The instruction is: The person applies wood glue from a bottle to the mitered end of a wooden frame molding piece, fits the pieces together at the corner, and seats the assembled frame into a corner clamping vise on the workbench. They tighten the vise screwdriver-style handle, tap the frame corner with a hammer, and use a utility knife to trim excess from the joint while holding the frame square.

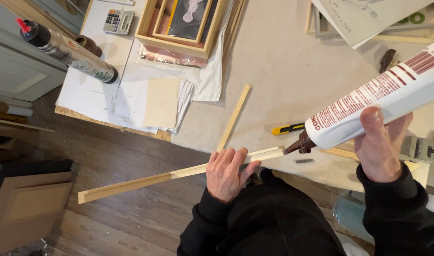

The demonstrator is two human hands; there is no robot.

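Black sleeves fill the bottom edge, and from them both hands reach up over the desk (274,71). At far left, at about ten o'clock, a dark spray can (67,50) lies on white paper, with a calculator (118,22) at eleven. At twelve, an open wooden box (179,28) holds a dark print inside a smaller frame, with clear wrap bunched under its near edge.

A long wooden strip (146,181) runs from eight o'clock up toward centre, its left part hanging off the desk over the floor. My left hand (225,173) is closed round it near its right end, fingers (232,156) curled over the top. A second, loose strip (233,117) lies just above, apart from it.

My right hand (380,147), at three o'clock, is wrapped round a white glue tube (383,102), thumb across the barrel. Its brown nozzle (298,143) sits just at the held strip's right end. I judge gluing is only starting: no bead shows on the wood, though the groove is hard to read. A yellow knife (288,128) lies just above the nozzle.
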